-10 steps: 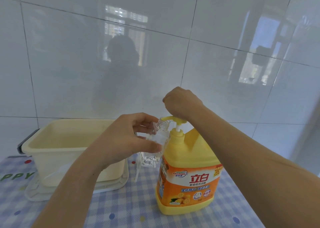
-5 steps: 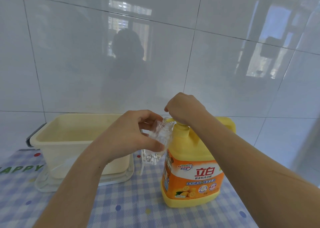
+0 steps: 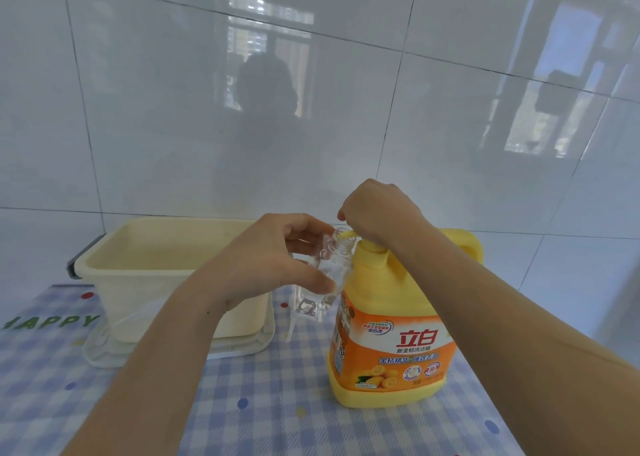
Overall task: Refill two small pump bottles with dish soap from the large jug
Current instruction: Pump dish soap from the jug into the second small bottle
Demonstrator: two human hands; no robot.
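Head view: left hand [image 3: 266, 265] grips bottle [image 3: 311, 305], right hand [image 3: 377, 213] clasps pump [image 3: 372, 253].
If my bottle, nine o'clock of the jug [image 3: 391, 317], tilts away, soap spills.

The left hand [image 3: 273, 261] grips a small clear plastic bottle [image 3: 320, 282], tilted and lifted off the blue-and-white checked tabletop [image 3: 259, 403], with its open threaded mouth right at the spout of the yellow pump [image 3: 369, 248] on a large yellow plastic jug with an orange label [image 3: 391, 338]. The right hand [image 3: 377, 213] rests on top of that pump with its fingers curled over it. To the left, a cream rectangular plastic tub [image 3: 156, 265] stands on a clear flat lid [image 3: 242, 346], before a glossy white tiled wall [image 3: 173, 109].
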